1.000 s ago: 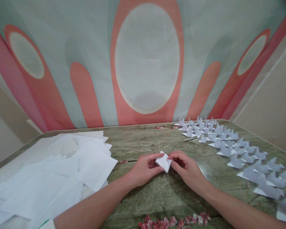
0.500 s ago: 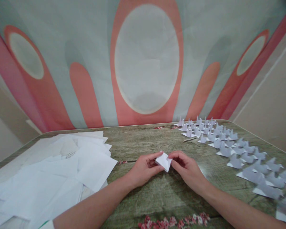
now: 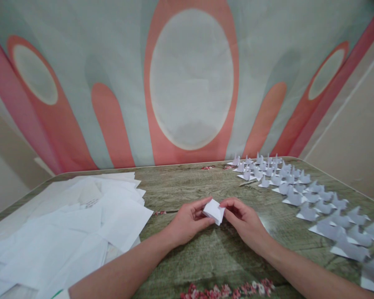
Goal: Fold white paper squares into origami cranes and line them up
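Note:
Between my two hands is a small piece of folded white paper (image 3: 213,211), held just above the wooden-patterned table, near its middle. My left hand (image 3: 191,218) pinches its left side, thumb below and fingers above. On the right edge, my right hand (image 3: 241,216) grips a corner between thumb and index finger. The paper has a squarish outline with layered folds along its lower edge. Parts of its side corners are hidden behind my fingertips.
A wide, loose pile of white paper sheets (image 3: 71,224) covers the table's left side. Many folded white paper birds (image 3: 308,211) stand in rows along the right. Pink printed flowers (image 3: 227,290) mark the near edge of the table (image 3: 174,182). A patterned backdrop (image 3: 193,83) hangs behind.
The upper layer of the folded paper has shifted, and its face looks broader and more opened at the top. Both hands stay in nearly the same place.

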The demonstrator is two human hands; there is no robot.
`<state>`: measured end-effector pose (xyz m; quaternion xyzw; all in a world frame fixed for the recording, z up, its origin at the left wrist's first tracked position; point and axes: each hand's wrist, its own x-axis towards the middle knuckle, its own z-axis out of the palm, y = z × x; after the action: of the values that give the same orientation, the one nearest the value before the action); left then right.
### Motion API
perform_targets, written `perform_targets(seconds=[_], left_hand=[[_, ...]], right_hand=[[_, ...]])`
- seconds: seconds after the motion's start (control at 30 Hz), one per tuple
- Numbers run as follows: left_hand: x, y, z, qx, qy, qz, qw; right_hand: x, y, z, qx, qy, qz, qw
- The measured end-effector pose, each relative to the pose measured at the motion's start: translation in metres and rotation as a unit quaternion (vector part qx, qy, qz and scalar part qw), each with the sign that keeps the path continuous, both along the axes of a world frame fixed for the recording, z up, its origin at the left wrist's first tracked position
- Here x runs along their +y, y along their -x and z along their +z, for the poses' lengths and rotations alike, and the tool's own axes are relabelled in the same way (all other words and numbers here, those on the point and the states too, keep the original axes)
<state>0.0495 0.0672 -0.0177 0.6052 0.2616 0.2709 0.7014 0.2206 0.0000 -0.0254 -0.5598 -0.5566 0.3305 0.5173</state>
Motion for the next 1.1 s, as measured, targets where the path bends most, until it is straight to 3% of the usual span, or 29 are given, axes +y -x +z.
perform_targets(seconds=[0.17, 0.43, 0.6, 0.8, 1.1], left_hand=[[-0.001, -0.002, 0.001, 0.018, -0.025, -0.005, 1.000], [-0.006, -0.001, 0.004, 0.096, -0.155, -0.020, 0.983], [-0.010, 0.000, 0.006, 0.144, -0.263, -0.013, 0.954], [-0.014, 0.001, 0.007, 0.208, -0.334, 0.012, 0.919], [-0.027, 0.005, 0.021, 0.318, -0.454, 0.020, 0.832]], right_hand=[[-0.001, 0.000, -0.003, -0.032, -0.032, 0.010, 0.999], [-0.003, 0.004, -0.009, -0.081, -0.036, 0.013, 0.996], [-0.003, 0.004, -0.011, -0.077, -0.031, 0.004, 0.997], [-0.004, 0.004, -0.009, -0.083, -0.028, -0.007, 0.996], [-0.002, 0.006, -0.006, -0.150, -0.017, 0.010, 0.989]])
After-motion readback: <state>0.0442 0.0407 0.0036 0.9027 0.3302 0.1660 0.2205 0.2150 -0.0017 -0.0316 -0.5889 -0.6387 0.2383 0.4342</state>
